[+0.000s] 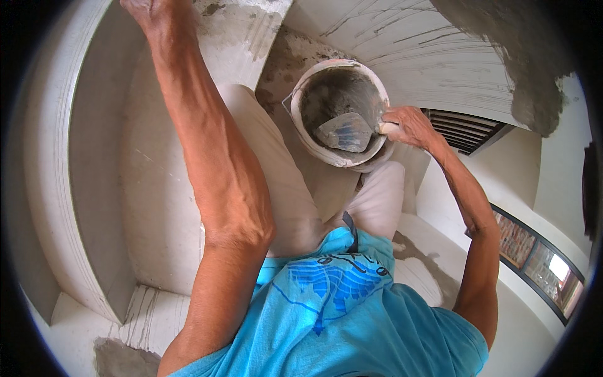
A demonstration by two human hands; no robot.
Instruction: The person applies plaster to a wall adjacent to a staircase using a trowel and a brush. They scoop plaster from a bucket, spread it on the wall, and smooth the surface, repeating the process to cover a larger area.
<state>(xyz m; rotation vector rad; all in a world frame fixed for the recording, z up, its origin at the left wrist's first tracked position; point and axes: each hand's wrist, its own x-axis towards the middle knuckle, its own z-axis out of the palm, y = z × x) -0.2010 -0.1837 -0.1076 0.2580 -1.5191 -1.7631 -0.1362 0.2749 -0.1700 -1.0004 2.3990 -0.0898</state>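
Observation:
A round bucket [326,157] with a pale, smeared rim stands in front of me, by my knees. Grey wet mortar [330,88] coats its inside. My right hand [408,125] is at the bucket's right rim, fingers wrapped round the light handle of a trowel [348,133]. The trowel's broad, mortar-streaked blade tilts down inside the bucket. My left arm stretches far forward, and my left hand [143,7] is cut off by the upper edge, its fingers out of sight. Whether it holds or touches anything cannot be seen.
A pale stepped ledge [94,157] rises along the left. Dark wet mortar [527,69] covers part of the scratched wall ahead and to the right. A dark slatted vent [465,129] lies beyond my right wrist, and a framed window [540,261] shows at the far right.

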